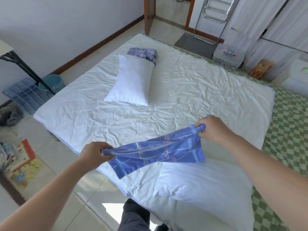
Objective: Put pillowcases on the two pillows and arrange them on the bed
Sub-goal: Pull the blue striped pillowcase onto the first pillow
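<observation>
- The left hand (93, 155) pinches one bunched end of the blue pillowcase (156, 151), and the right hand (210, 128) pinches the other end; both have the fingers curled round the cloth.
- The hands are well apart, so the cloth hangs stretched between them above the bed (191, 90). I judge this is to find the opening.
- A bare pillow (200, 185) lies just below the pillowcase, near the person, probably ready to go inside it.
- A second pillow (133, 80) lies farther on the bed, also without cover. A crumpled checked pillowcase (143, 54) touches its far end, likely put there for later.
</observation>
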